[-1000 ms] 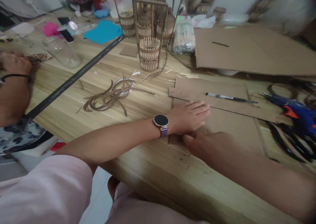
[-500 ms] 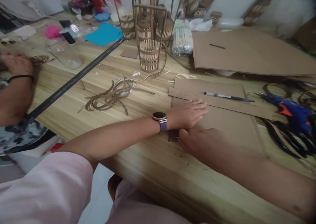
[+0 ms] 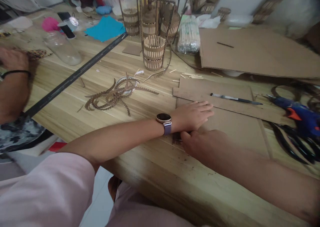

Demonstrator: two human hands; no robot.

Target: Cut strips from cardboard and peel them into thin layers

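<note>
My left hand (image 3: 193, 115), with a watch on its wrist, lies flat with fingers stretched over a brown cardboard sheet (image 3: 237, 130). Just below it, my right hand (image 3: 202, 142) is closed low against the sheet's near left part. Its fingers curl under, and what they hold is hidden. A small dark piece (image 3: 177, 138) shows beside the right fingertips; I cannot tell what it is. Beyond my left hand, a narrower cardboard piece (image 3: 192, 88) lies across the sheet, with a pen (image 3: 236, 98) on top.
A blue glue gun (image 3: 297, 112) and black-handled scissors (image 3: 295, 147) lie at right. Notched cardboard strips (image 3: 112, 95) are heaped left of centre. Matchstick-like lantern baskets (image 3: 154, 52) stand behind, near a large cardboard sheet (image 3: 250, 52). Another person's hand (image 3: 15, 58) is at far left.
The view has shifted slightly, moving most things a little. Both hands keep nearly the same place on the cardboard, the left still flat and the right still closed.
</note>
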